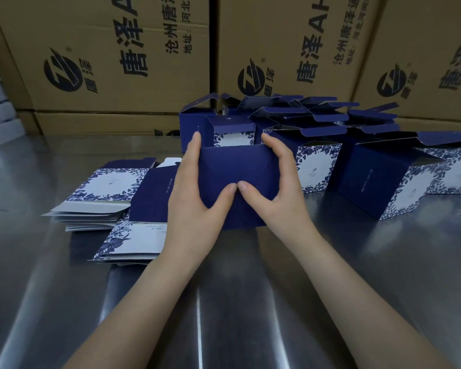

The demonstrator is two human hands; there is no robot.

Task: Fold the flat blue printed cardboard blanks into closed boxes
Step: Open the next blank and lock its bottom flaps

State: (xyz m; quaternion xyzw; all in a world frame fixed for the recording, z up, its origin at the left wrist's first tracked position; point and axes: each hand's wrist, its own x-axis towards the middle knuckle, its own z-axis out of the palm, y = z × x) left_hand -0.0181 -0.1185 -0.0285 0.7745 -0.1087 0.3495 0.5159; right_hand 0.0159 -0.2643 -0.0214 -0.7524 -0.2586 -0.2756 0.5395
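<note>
Several folded boxes (317,161) behind held box (240,166); blanks (112,187) left.

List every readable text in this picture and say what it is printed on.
"唐泽AH", cut off above: middle brown carton, sideways.
"沧州唐泽通", cut off: same carton.
"地址:河北": left brown carton.
"唐泽" beside the round logo: each carton.
Fine print on the folded boxes and flat blanks: too small to read.
Held box: none visible.

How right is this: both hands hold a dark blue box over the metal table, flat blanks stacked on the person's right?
No. The head view shows the flat blanks stacked on the person's left; the left hand and right hand do hold the dark blue box over the metal table.
</note>
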